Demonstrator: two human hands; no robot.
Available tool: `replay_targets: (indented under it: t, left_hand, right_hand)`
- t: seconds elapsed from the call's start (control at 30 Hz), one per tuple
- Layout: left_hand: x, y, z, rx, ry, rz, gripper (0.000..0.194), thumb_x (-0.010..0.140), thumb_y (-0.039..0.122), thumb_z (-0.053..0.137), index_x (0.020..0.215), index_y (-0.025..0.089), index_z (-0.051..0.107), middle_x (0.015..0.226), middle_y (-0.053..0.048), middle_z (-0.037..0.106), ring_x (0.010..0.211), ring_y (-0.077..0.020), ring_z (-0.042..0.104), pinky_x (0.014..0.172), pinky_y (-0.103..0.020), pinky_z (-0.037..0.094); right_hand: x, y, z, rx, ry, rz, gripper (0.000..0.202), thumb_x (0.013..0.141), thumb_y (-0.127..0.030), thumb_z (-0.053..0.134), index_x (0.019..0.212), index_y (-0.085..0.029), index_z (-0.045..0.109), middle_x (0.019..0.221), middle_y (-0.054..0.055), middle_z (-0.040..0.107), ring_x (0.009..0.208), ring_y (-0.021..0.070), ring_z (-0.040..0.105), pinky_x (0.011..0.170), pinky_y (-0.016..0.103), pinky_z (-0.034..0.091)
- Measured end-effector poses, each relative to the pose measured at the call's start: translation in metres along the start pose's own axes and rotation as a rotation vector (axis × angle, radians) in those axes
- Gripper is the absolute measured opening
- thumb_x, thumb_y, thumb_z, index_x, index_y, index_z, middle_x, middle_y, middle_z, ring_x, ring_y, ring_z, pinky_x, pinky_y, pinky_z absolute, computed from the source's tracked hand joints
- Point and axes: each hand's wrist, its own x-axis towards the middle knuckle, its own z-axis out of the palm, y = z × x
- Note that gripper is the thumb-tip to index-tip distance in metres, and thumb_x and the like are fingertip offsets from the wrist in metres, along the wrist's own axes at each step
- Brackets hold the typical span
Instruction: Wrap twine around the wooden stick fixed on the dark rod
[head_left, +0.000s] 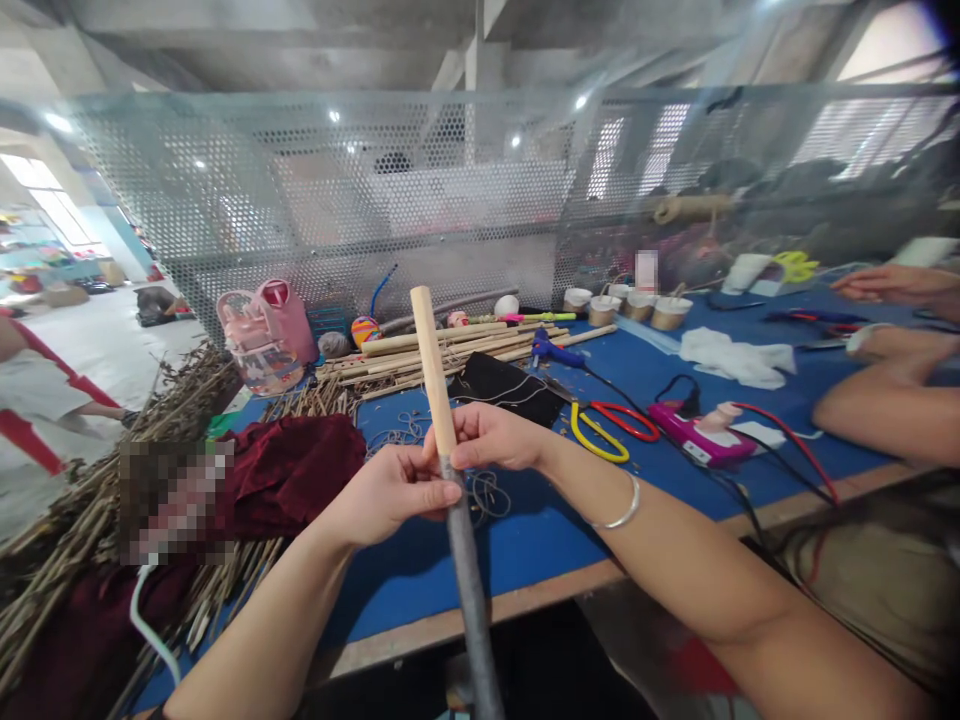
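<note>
A long stick (pixel 432 370) stands tilted in front of me, bare pale wood at its upper end and a dark grey covering on the lower part. Both hands grip it where the two parts meet. My left hand (pixel 397 490) is closed round it just below the joint, thumb across the grey part. My right hand (pixel 491 437) pinches it slightly higher, at the joint, with a silver bangle on the wrist. Behind the hands, thin grey cord (pixel 487 495) lies loosely coiled on the blue table (pixel 540 540). The stick's lower end runs out of view.
Scissors (pixel 600 430) with red and yellow handles, a blue glue gun (pixel 555 350) and a purple power strip (pixel 701 435) lie to the right. Dark red cloth (pixel 292 475) and dry stalks (pixel 67 520) fill the left. A co-worker's arms (pixel 892 385) rest at the right.
</note>
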Motion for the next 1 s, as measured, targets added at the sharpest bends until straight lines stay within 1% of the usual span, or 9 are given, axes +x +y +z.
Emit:
replay_targets:
  t: [0.1,0.27,0.33,0.43,0.5,0.7,0.77,0.9,1.0]
  left_hand:
    - [0.0014,-0.0029,0.0045,-0.034,-0.039,-0.003,0.035,0.064,0.039,0.073,0.079,0.010,0.060,0.068,-0.003,0.059,0.061,-0.0122,0.054,0.058,-0.026,0.044]
    - [0.0039,-0.0040,0.0102,0.066,0.101,0.033,0.034,0.057,0.034,0.078,0.070,0.011,0.058,0.055,0.003,0.051,0.049,-0.0067,0.043,0.048,-0.021,0.034]
    - [0.0026,-0.0025,0.0092,0.059,0.062,-0.013,0.030,0.060,0.033,0.076,0.070,0.010,0.059,0.059,0.001,0.057,0.052,-0.0082,0.047,0.052,-0.022,0.037]
    - [-0.0004,-0.0009,0.0061,-0.067,-0.076,-0.072,0.032,0.061,0.031,0.076,0.083,0.011,0.062,0.073,-0.005,0.065,0.066,-0.0144,0.058,0.061,-0.025,0.043]
    - [-0.0015,-0.0008,0.0048,-0.119,-0.122,-0.082,0.036,0.062,0.032,0.075,0.088,0.011,0.062,0.077,-0.007,0.066,0.072,-0.0165,0.061,0.063,-0.026,0.044]
    - [0.0002,-0.0015,0.0035,-0.031,-0.009,-0.056,0.032,0.056,0.031,0.079,0.068,0.010,0.059,0.058,0.002,0.055,0.052,-0.0072,0.047,0.053,-0.021,0.039]
    - [0.0003,-0.0010,0.0024,-0.035,-0.029,-0.061,0.030,0.057,0.031,0.078,0.069,0.009,0.061,0.060,0.000,0.056,0.054,-0.0077,0.048,0.055,-0.021,0.040]
    - [0.0005,-0.0024,0.0022,-0.097,-0.155,-0.062,0.031,0.063,0.033,0.075,0.081,0.010,0.064,0.075,-0.006,0.063,0.069,-0.0136,0.057,0.064,-0.025,0.045]
    - [0.0022,-0.0063,0.0059,-0.073,-0.140,-0.044,0.036,0.060,0.038,0.076,0.079,0.011,0.061,0.071,-0.004,0.061,0.062,-0.0123,0.055,0.057,-0.023,0.043]
  right_hand:
    - [0.0001,0.0011,0.0021,0.030,-0.016,0.013,0.035,0.066,-0.033,0.073,0.085,-0.007,0.059,0.066,-0.001,0.057,0.053,0.0052,0.051,0.051,0.018,0.041]
    - [0.0055,0.0049,0.0059,0.001,0.082,0.010,0.035,0.062,-0.032,0.076,0.081,-0.009,0.057,0.068,-0.001,0.059,0.059,0.0062,0.054,0.058,0.019,0.045]
    - [0.0059,0.0051,0.0042,-0.011,0.035,0.021,0.034,0.063,-0.032,0.075,0.080,-0.009,0.057,0.067,-0.001,0.059,0.056,0.0057,0.053,0.055,0.018,0.044]
    - [0.0036,0.0040,0.0016,-0.014,-0.049,0.036,0.034,0.065,-0.033,0.074,0.080,-0.008,0.057,0.066,-0.001,0.059,0.049,0.0047,0.050,0.047,0.017,0.042]
    - [0.0019,0.0030,0.0019,-0.012,-0.036,0.025,0.033,0.065,-0.032,0.073,0.081,-0.009,0.056,0.067,-0.001,0.059,0.048,0.0046,0.051,0.046,0.017,0.042]
    - [-0.0001,-0.0006,0.0035,-0.019,0.066,-0.007,0.032,0.061,-0.024,0.077,0.081,-0.008,0.058,0.074,0.001,0.062,0.066,0.0080,0.059,0.060,0.018,0.048]
    - [-0.0011,-0.0021,0.0016,-0.016,0.025,0.007,0.033,0.062,-0.026,0.076,0.083,-0.008,0.059,0.074,0.002,0.063,0.064,0.0078,0.059,0.060,0.018,0.048]
    - [-0.0031,-0.0034,-0.0011,-0.005,-0.114,0.065,0.036,0.066,-0.031,0.073,0.090,-0.007,0.060,0.070,0.002,0.063,0.055,0.0073,0.057,0.053,0.019,0.047]
    - [-0.0031,-0.0019,-0.0009,-0.007,-0.085,0.061,0.035,0.064,-0.031,0.075,0.086,-0.007,0.060,0.067,0.001,0.062,0.054,0.0073,0.057,0.053,0.019,0.047]
